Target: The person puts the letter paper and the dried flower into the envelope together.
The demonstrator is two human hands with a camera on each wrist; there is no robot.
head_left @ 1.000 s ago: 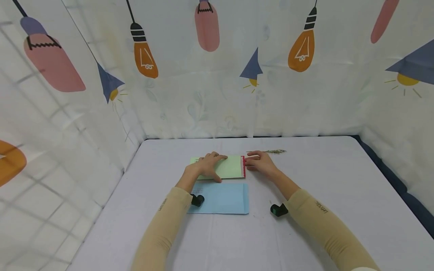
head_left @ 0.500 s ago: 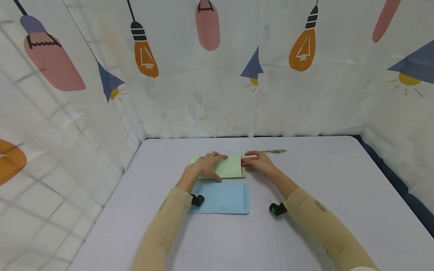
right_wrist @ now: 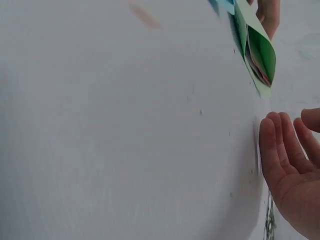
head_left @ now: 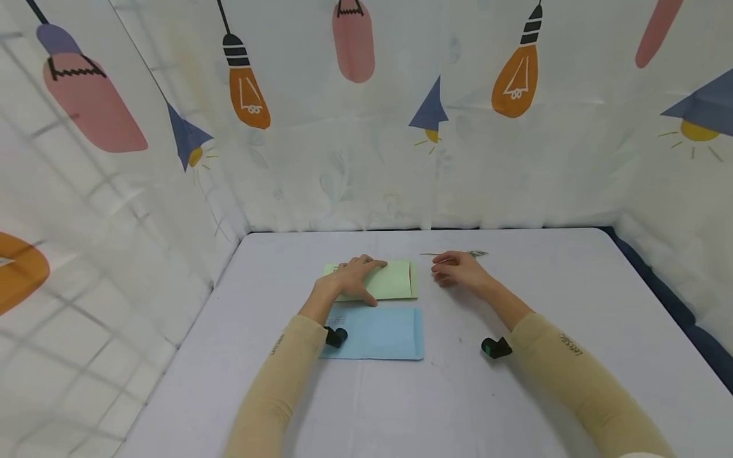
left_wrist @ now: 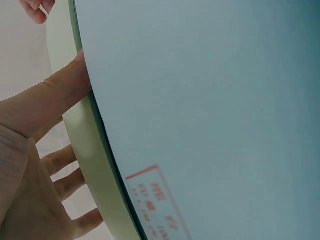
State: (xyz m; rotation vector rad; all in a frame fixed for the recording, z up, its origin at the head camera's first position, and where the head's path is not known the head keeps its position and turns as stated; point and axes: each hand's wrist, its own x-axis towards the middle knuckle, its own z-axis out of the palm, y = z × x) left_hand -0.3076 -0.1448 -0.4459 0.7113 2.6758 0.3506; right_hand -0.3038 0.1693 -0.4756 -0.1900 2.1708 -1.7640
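A light green envelope point(head_left: 395, 280) lies flat behind a blue envelope point(head_left: 378, 337). My left hand point(head_left: 356, 278) holds the green one across its width, thumb on the near edge and fingers at the far edge. In the right wrist view the green envelope's mouth point(right_wrist: 261, 55) gapes, with a reddish edge visible inside. Just right of that mouth hovers my right hand point(head_left: 460, 270), apart from the envelope, its fingers loosely bent and holding nothing. Red print marks the blue envelope point(left_wrist: 210, 100) in the left wrist view.
A thin dried grass sprig point(head_left: 476, 253) lies behind my right hand, partly hidden by it. White cloth point(head_left: 515, 407) covers the table, with small specks near the right hand. Printed curtains point(head_left: 366, 159) hang at the back and sides.
The red strip at the green envelope's right end has gone inside, leaving a thin red line. My right hand has moved away to the right; my left hand stays in place.
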